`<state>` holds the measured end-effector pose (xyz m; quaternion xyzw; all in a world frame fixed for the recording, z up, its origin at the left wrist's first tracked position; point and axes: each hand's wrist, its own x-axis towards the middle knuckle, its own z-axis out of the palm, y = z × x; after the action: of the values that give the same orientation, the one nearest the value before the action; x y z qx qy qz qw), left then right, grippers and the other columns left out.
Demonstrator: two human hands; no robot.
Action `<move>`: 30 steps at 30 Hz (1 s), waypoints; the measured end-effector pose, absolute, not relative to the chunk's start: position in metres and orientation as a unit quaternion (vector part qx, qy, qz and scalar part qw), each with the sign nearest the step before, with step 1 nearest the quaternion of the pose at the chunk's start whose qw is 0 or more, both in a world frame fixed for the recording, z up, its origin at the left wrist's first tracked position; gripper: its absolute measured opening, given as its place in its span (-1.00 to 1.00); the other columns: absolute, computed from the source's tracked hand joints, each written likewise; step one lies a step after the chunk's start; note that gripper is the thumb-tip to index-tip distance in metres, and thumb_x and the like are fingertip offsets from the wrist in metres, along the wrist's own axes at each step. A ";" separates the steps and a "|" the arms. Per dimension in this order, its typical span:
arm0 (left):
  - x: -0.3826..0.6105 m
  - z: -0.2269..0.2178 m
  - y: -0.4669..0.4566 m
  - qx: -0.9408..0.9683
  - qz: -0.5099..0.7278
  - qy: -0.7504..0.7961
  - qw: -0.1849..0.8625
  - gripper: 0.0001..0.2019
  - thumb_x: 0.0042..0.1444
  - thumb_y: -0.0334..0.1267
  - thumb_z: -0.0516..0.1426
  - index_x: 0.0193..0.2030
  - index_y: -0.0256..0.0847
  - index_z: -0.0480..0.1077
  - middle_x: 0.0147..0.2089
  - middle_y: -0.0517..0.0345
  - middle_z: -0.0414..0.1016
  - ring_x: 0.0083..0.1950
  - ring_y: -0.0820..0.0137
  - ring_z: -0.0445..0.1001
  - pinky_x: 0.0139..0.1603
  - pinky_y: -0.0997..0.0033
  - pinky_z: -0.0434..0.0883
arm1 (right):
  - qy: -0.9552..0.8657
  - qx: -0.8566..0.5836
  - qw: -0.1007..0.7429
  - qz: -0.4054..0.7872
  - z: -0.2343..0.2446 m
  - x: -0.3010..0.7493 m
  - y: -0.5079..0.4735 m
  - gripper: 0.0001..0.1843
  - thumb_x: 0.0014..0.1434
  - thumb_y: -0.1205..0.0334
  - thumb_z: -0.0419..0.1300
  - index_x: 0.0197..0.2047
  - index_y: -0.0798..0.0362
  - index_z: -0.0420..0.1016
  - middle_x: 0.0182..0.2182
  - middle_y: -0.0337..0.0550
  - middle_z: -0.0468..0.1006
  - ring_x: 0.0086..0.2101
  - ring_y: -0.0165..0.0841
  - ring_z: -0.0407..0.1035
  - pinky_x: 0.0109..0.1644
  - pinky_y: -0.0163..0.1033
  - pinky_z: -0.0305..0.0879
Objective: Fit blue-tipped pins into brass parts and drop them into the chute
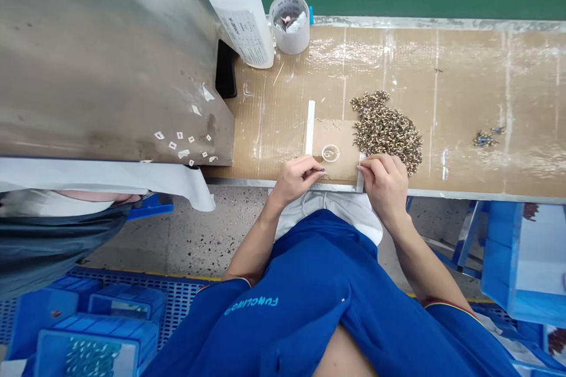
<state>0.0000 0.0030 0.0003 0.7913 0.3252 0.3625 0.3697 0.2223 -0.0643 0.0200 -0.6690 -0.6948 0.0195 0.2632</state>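
Note:
My left hand (297, 179) rests at the near edge of the bench, its fingertips pinched together beside a square of brown cardboard (336, 135). Anything between those fingers is too small to make out. My right hand (384, 187) grips a narrow pale strip (361, 173) at the cardboard's near right corner. A small clear ring (331, 153) lies on the cardboard, and a long white strip (310, 127) lies along its left side. Just beyond my right hand sits a heap of small brown-and-white parts (387, 132).
A white bottle with a blue cap (239, 9) and a round cup of scraps (289, 23) stand at the back of the cardboard-covered bench (464, 70). A few bluish parts (484, 139) lie to the right. A steel panel with stuck-on labels (110, 59) rises at left. Blue bins (95, 341) sit below.

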 end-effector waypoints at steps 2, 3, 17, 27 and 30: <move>0.001 -0.001 0.002 0.808 0.347 0.325 0.347 -0.80 0.33 -0.27 0.18 -0.34 -0.27 0.44 -0.42 0.18 0.47 -0.44 0.50 0.35 -0.39 0.49 0.29 | -0.680 -0.654 0.317 0.095 0.023 0.218 -0.066 -0.78 0.39 0.17 0.15 -0.31 -0.01 0.51 -0.33 -0.11 0.62 -0.31 -0.25 0.41 -0.20 -0.14 0.30; 0.002 -0.001 0.001 0.820 0.334 0.326 0.330 -0.79 0.33 -0.26 0.18 -0.34 -0.27 0.44 -0.42 0.18 0.46 -0.43 0.48 0.36 -0.37 0.47 0.30 | -0.666 -0.652 0.337 0.131 0.025 0.215 -0.067 -0.79 0.37 0.15 0.17 -0.30 -0.01 0.52 -0.34 -0.13 0.63 -0.35 -0.28 0.42 -0.23 -0.16 0.33; 0.010 -0.007 -0.009 0.883 0.262 0.346 0.177 -0.76 0.34 -0.23 0.13 -0.38 -0.22 0.36 -0.44 0.17 0.41 -0.35 0.37 0.37 -0.37 0.36 0.19 | -0.484 -0.651 0.437 0.389 0.006 0.180 -0.065 -0.81 0.24 0.09 0.24 -0.21 0.01 0.58 -0.33 -0.10 0.69 -0.38 -0.28 0.56 -0.30 -0.19 0.47; 0.009 -0.007 -0.007 0.875 0.278 0.336 0.210 -0.75 0.34 -0.22 0.15 -0.38 -0.22 0.39 -0.44 0.17 0.42 -0.36 0.37 0.36 -0.36 0.38 0.19 | -0.581 -0.636 0.377 0.339 0.011 0.182 -0.064 -0.85 0.30 0.18 0.17 -0.24 -0.02 0.55 -0.35 -0.13 0.65 -0.40 -0.30 0.50 -0.27 -0.17 0.46; 0.008 -0.007 -0.006 0.875 0.270 0.337 0.218 -0.74 0.35 -0.20 0.15 -0.38 -0.22 0.40 -0.44 0.18 0.42 -0.35 0.37 0.37 -0.36 0.38 0.18 | -0.606 -0.623 0.368 0.330 0.014 0.183 -0.063 -0.85 0.32 0.22 0.15 -0.24 -0.01 0.54 -0.35 -0.14 0.63 -0.40 -0.31 0.49 -0.28 -0.19 0.43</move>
<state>0.0078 -0.0063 -0.0074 0.8754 0.3367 0.2701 0.2177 0.1827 -0.0631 0.0144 -0.6234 -0.6061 0.3300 0.3676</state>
